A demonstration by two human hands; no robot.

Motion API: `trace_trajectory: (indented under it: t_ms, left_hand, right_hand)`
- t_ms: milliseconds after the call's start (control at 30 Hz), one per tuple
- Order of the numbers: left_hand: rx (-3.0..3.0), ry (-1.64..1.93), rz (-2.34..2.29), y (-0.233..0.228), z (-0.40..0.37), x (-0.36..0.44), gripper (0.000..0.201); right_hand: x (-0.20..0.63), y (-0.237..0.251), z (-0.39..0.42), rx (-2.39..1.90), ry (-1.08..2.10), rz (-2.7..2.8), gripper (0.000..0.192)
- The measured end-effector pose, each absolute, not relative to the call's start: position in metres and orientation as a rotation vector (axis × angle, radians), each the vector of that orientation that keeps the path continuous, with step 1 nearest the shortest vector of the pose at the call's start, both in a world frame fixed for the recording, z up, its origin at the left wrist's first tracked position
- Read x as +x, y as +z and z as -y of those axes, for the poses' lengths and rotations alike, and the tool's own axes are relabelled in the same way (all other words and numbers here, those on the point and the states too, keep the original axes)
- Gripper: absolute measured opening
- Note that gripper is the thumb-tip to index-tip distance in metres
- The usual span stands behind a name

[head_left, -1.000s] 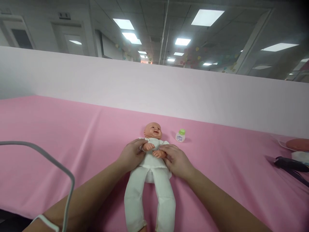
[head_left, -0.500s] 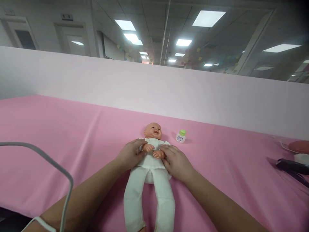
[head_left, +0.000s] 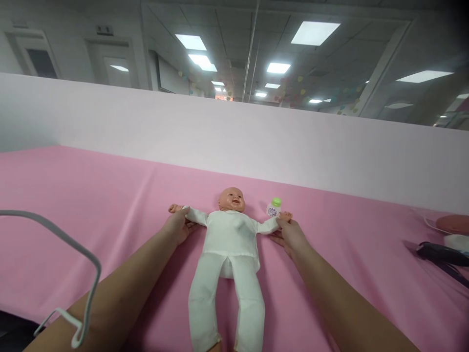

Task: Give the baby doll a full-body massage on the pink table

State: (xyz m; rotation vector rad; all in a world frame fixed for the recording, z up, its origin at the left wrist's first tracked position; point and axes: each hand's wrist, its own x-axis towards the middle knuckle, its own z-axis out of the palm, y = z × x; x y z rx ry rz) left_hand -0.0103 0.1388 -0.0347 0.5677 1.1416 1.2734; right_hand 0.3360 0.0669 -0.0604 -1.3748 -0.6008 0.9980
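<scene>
A baby doll (head_left: 230,234) in white clothes lies on its back on a pink sheet (head_left: 110,195), head toward the white wall and both arms stretched out sideways. My left hand (head_left: 178,226) grips the doll's arm on the left near the wrist, thumb on top and fingers beneath. On the other side, my right hand (head_left: 290,234) holds the doll's other arm near its wrist in the same way. Just behind that doll hand stands a small bottle (head_left: 273,208) with a green cap, partly covered by it.
A low white wall (head_left: 205,132) runs along the back, with glass above it. At the right edge lie a black object (head_left: 441,253) with a strap and a reddish rounded item (head_left: 454,224). A grey cable (head_left: 69,240) loops across the lower left.
Both hands have moved outward from the doll's chest. The doll's arms, folded over its front before, are now spread out to the sides.
</scene>
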Motion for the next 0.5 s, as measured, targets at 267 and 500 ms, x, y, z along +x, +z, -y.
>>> trace_trajectory:
  t_ms: [267,500]
  left_hand:
    - [0.540,1.256,-1.105,-0.036,-0.140,-0.011,0.011]
    - [0.820,1.328,-1.102,-0.028,-0.123,-0.004,0.017]
  right_hand:
    - [0.345,-0.053,-0.062,-1.426,1.153,0.495,0.034]
    - [0.319,-0.046,-0.054,-1.298,0.706,0.853,0.082]
